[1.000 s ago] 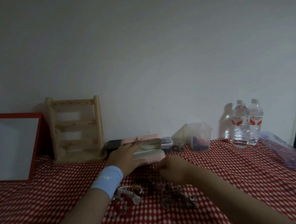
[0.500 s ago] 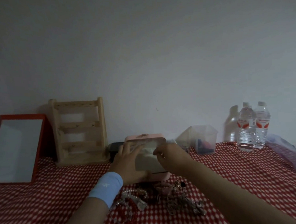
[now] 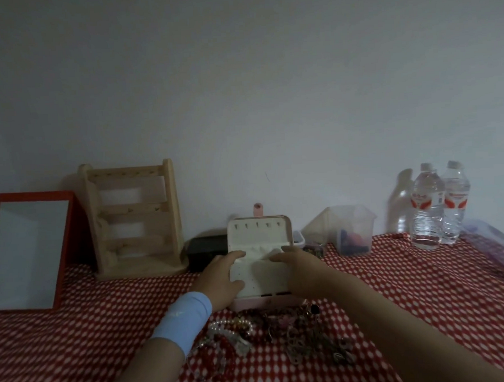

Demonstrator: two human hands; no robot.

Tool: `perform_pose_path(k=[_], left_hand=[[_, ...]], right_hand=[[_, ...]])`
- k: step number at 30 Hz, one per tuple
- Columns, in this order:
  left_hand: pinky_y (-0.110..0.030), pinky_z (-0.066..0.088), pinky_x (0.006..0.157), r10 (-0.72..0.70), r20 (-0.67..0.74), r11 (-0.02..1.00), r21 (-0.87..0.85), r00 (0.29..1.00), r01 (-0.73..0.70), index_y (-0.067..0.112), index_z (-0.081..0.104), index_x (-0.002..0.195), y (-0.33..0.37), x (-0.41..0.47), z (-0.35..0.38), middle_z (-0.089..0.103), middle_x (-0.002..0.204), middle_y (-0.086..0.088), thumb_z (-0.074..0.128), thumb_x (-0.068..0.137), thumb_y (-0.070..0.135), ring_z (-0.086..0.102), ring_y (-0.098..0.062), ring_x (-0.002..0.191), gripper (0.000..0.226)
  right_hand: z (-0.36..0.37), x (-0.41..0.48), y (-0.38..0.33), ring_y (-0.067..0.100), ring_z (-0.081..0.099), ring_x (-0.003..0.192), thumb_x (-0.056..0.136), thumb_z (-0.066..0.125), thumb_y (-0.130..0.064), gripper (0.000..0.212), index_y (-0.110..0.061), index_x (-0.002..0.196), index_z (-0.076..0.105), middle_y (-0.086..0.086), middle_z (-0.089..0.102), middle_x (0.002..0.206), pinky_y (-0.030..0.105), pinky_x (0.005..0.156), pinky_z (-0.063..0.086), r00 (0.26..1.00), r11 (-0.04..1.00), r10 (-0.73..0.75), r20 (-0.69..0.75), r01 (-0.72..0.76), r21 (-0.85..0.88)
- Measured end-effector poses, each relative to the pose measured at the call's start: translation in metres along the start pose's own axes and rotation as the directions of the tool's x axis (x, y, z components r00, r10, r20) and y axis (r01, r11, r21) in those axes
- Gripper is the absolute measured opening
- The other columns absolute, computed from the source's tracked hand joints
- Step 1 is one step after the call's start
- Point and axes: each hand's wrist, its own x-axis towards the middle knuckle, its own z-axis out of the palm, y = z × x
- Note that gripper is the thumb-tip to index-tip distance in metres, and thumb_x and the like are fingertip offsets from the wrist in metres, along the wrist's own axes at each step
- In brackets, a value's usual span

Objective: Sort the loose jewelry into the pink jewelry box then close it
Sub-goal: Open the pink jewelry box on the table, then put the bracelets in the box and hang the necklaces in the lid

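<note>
While the pink jewelry box (image 3: 260,279) is being gripped at both sides, the left hand (image 3: 220,280) is being curled round its 9 o'clock edge and the right hand (image 3: 301,271) round its 3 o'clock edge. The box is being held open on the red checked cloth (image 3: 396,285), with its lid upright toward 12 o'clock and its long axis running 9 to 3. Both forearms are being reached in from 6 o'clock over the loose jewelry (image 3: 270,336), which is lying just beside the box at 6 o'clock.

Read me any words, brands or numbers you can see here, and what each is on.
No text here is legible.
Labels on the water bottles: red and white, print too blurred.
Mark on the blue wristband: too small to read.
The pink jewelry box: no print visible.
</note>
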Motion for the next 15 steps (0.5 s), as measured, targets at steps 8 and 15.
perform_pose_path(k=[8,15], left_hand=[[-0.017,0.039,0.096,0.084,-0.050,0.996,0.042,0.995,-0.082,0.030,0.046,0.140,0.005,-0.025,-0.015,0.051,0.138,0.003,0.057,0.096,0.018,0.052,-0.012,0.120,0.047],[-0.012,0.048,0.079,0.026,0.097,0.988,0.150,0.995,-0.041,0.026,0.075,0.099,-0.016,-0.078,-0.041,0.071,0.097,0.012,0.064,0.090,0.028,0.063,-0.001,0.088,0.014]], right_hand=[[-0.001,-0.011,-0.027,0.023,0.050,0.128,0.088,0.062,-0.013,0.050,-0.028,0.135,0.062,0.000,0.052,0.144,0.035,0.110,0.043,0.991,0.996,-0.072,-0.111,0.065,-0.069],[0.008,-0.021,-0.084,0.006,0.064,0.095,0.092,0.069,-0.025,0.017,-0.025,0.106,0.078,-0.010,0.074,0.109,0.022,0.088,0.051,0.954,0.956,-0.291,0.078,0.292,-0.007]])
